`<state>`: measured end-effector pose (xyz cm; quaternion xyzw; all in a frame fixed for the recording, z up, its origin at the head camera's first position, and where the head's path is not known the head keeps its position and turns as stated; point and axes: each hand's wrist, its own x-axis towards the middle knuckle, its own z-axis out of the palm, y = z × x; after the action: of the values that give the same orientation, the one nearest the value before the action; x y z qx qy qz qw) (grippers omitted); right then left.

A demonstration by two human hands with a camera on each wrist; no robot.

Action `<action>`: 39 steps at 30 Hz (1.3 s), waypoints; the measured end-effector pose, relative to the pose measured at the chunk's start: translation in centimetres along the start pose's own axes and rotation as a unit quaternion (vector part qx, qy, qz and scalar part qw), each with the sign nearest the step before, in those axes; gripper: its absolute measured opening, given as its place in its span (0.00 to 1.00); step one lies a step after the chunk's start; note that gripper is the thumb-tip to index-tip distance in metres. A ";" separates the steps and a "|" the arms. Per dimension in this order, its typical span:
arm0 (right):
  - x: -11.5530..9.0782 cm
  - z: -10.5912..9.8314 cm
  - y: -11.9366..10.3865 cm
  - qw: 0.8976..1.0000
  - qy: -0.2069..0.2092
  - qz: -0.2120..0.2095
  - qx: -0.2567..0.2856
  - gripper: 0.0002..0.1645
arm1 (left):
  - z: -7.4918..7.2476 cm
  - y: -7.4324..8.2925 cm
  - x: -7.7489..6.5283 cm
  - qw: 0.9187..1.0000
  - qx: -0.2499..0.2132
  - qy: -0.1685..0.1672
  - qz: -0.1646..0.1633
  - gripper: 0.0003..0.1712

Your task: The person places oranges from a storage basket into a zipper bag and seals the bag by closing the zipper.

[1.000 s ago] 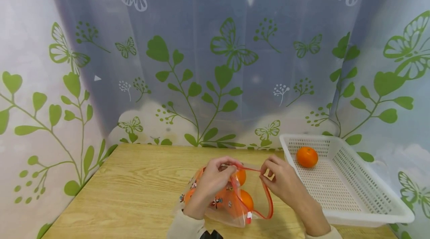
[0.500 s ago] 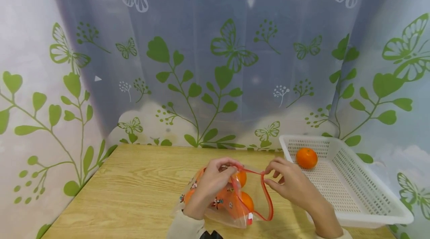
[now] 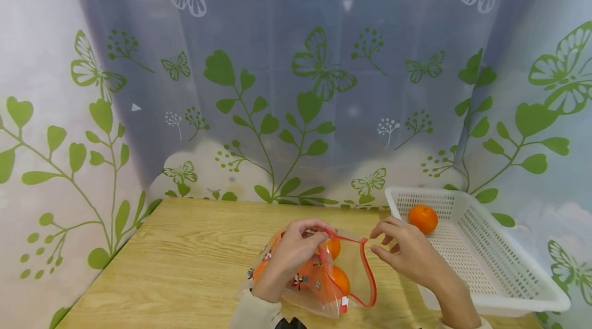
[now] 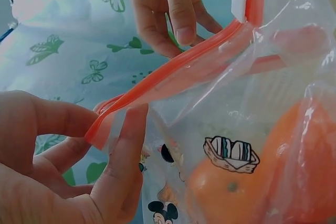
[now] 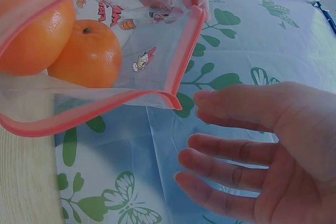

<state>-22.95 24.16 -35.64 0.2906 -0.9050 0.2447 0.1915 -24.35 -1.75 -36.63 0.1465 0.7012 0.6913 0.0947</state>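
Note:
A clear zip bag (image 3: 307, 285) with a red zip edge and cartoon prints lies on the table, its mouth spread wide towards the right. My left hand (image 3: 296, 252) pinches the red edge between thumb and fingers, which the left wrist view shows close up. Several oranges (image 3: 340, 280) are inside the bag, partly covered by the left hand and the printed film. A white slider (image 4: 239, 3) sits on the zip. Just right of the mouth's corner, my right hand (image 3: 404, 252) holds nothing; in the right wrist view its relaxed fingers (image 5: 226, 169) are apart from the edge.
A white plastic basket (image 3: 513, 247) with perforated sides stands at the right, close to the right forearm. One orange (image 3: 423, 219) lies in its far left corner. The wooden table (image 3: 185, 257) stretches left of the bag, and a butterfly-patterned curtain (image 3: 277, 87) hangs behind.
My right hand has let go of the red edge and drawn back slightly to the right, fingers spreading. The left hand keeps its pinch, and the bag's mouth stays spread.

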 end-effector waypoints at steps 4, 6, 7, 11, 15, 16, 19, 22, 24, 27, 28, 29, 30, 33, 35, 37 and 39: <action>-0.1 -0.1 0.1 1.000 -0.003 0.002 0.004 0.11 | 0.0 0.1 -0.1 1.000 0.011 0.002 -0.005 0.12; -0.1 -0.2 0.2 1.000 -0.003 0.001 0.006 0.12 | -0.1 0.1 -0.1 1.000 0.015 0.002 -0.009 0.12; -0.1 -0.2 0.2 1.000 -0.003 0.001 0.006 0.12 | -0.1 0.1 -0.1 1.000 0.017 0.002 -0.010 0.12; 0.0 -0.3 0.3 1.000 -0.004 0.004 0.008 0.12 | -0.2 0.0 -0.1 1.000 0.021 0.003 -0.014 0.12; 0.0 -0.4 0.3 1.000 -0.006 0.007 0.010 0.11 | -0.4 0.0 0.0 1.000 0.010 0.001 -0.017 0.11; -0.1 -0.4 0.3 1.000 -0.005 0.007 0.010 0.11 | -0.4 0.0 0.1 1.000 0.006 0.001 -0.019 0.11; -0.1 -0.4 0.4 1.000 -0.006 0.009 0.012 0.11 | -0.5 0.0 0.1 1.000 0.000 0.002 -0.022 0.10; -0.1 -0.4 0.4 1.000 -0.008 0.015 0.015 0.12 | -0.6 0.0 0.1 1.000 0.002 0.006 -0.026 0.10; -0.1 -0.5 0.4 1.000 -0.009 0.019 0.016 0.12 | -0.5 0.0 0.1 1.000 -0.001 0.009 -0.030 0.10; -0.1 -0.4 0.4 1.000 -0.008 0.021 0.016 0.12 | -0.5 0.0 0.2 0.999 -0.005 0.012 -0.034 0.10; -0.1 -0.4 0.4 1.000 -0.008 0.020 0.016 0.12 | -0.5 0.0 0.2 0.999 -0.008 0.012 -0.035 0.10; -0.1 -0.4 0.4 1.000 -0.008 0.019 0.015 0.12 | -0.5 0.0 0.2 0.999 -0.012 0.011 -0.034 0.11; -0.1 -0.5 0.4 1.000 -0.009 0.019 0.015 0.12 | -0.5 0.0 0.2 0.999 -0.013 0.011 -0.033 0.11; -0.1 -0.7 0.5 1.000 -0.011 0.025 0.013 0.12 | -0.5 0.1 0.1 0.999 -0.017 0.008 -0.034 0.12; -0.2 -1.0 0.6 0.999 -0.011 0.031 0.013 0.11 | -0.5 0.1 0.1 0.999 -0.018 0.006 -0.035 0.12; -0.3 -1.2 0.7 0.999 -0.014 0.036 0.014 0.10 | -0.5 0.1 0.1 0.999 -0.017 0.004 -0.037 0.12; -0.5 -1.4 0.9 0.999 -0.017 0.041 0.016 0.09 | -0.4 0.1 0.2 0.999 -0.017 0.000 -0.038 0.12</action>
<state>-22.85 25.76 -35.06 0.2604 -0.9153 0.2616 0.1614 -24.62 -2.07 -36.49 0.1177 0.6941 0.6994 0.1232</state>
